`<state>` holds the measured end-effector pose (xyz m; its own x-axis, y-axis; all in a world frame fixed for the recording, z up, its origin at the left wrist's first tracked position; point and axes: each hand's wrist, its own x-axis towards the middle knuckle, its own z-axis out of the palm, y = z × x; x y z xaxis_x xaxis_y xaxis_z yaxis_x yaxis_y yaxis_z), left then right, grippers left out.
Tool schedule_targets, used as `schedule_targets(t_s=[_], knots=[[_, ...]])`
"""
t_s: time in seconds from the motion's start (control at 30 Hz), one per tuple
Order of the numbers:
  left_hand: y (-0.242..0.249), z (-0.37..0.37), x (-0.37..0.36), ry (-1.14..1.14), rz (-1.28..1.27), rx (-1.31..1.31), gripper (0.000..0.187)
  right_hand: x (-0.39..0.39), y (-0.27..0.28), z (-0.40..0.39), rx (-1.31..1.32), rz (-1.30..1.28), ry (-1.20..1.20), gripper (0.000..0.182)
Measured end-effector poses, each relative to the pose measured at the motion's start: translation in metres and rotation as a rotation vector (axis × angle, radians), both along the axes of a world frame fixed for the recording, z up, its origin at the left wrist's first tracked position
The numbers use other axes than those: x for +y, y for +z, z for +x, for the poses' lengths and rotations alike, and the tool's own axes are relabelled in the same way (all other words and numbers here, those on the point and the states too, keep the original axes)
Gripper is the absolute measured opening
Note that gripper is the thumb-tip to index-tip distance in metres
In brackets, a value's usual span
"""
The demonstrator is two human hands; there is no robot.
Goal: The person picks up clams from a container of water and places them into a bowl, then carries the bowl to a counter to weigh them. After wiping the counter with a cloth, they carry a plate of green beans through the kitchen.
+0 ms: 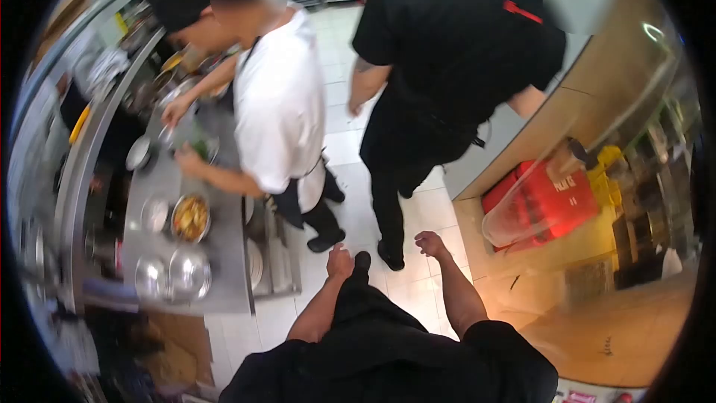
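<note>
My left hand (341,262) hangs in front of my body over the tiled floor, its fingers loosely curled in with nothing visible in them. To its right, my right hand (429,244) is also in the air, fingers bent but somewhat apart, holding nothing I can see. Neither hand touches anything. Nearest on the left stands a steel counter (224,254), bearing a bowl of yellow-orange food (191,218), a small white bowl (156,214) and two shiny metal bowls, one of them a larger bowl (190,272).
A co-worker in a white top (280,97) handles green food at the counter. Another person in black (455,52) stands ahead, facing away. On the right are a red container (541,205) and a wooden surface (597,328). Plates are stacked under the counter. Tiled floor (347,172) runs between.
</note>
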<state>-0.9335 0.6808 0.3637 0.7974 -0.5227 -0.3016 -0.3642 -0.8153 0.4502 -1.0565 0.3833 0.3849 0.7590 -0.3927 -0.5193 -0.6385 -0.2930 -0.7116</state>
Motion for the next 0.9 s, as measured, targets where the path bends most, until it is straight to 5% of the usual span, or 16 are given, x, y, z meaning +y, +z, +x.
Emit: schedule_targets(t_s=[0.03, 0.13, 0.17, 0.2, 0.23, 0.33, 0.47, 0.5, 0.7, 0.83, 0.87, 0.9], knots=[[-0.003, 0.016, -0.020, -0.050, -0.002, -0.006, 0.037, -0.013, -0.006, 0.009, -0.001, 0.015, -0.030, 0.025], [-0.025, 0.071, -0.069, -0.065, 0.034, 0.117, 0.075, -0.056, -0.047, 0.018, 0.073, 0.001, -0.005, 0.024], [-0.017, 0.090, -0.087, -0.057, 0.013, 0.139, 0.072, -0.061, -0.044, 0.013, 0.141, 0.118, -0.165, 0.024], [-0.007, 0.110, -0.104, -0.061, -0.025, 0.160, 0.071, -0.089, -0.107, -0.002, 0.083, -0.050, 0.098, 0.025], [-0.003, 0.129, -0.119, -0.062, -0.060, 0.185, 0.070, -0.070, -0.046, 0.000, 0.181, 0.182, -0.385, 0.020], [0.003, 0.178, -0.168, -0.095, -0.241, 0.117, 0.065, -0.093, -0.101, -0.044, 0.253, 0.014, -0.385, 0.027], [0.020, 0.244, -0.227, -0.038, -0.501, 0.131, 0.062, -0.097, -0.102, -0.071, 0.497, 0.396, -0.736, 0.020], [0.041, 0.256, -0.238, 0.052, -0.597, 0.199, 0.060, -0.102, -0.094, -0.068, 0.584, 0.378, -0.698, 0.022], [-0.039, 0.342, -0.257, 0.293, -0.455, -0.065, 0.055, -0.217, -0.116, 0.005, 0.675, 0.428, -0.594, 0.022], [-0.110, 0.346, -0.218, 0.596, 0.026, 0.322, 0.052, -0.350, -0.147, 0.126, 0.397, 0.502, -0.612, 0.018], [-0.138, 0.350, -0.209, 0.707, 0.131, 0.533, 0.051, -0.383, -0.138, 0.170, 0.359, 0.451, -0.454, 0.020], [-0.149, 0.354, -0.203, 0.805, 0.234, 0.753, 0.050, -0.421, -0.144, 0.204, 0.096, 0.167, 0.005, 0.023]])
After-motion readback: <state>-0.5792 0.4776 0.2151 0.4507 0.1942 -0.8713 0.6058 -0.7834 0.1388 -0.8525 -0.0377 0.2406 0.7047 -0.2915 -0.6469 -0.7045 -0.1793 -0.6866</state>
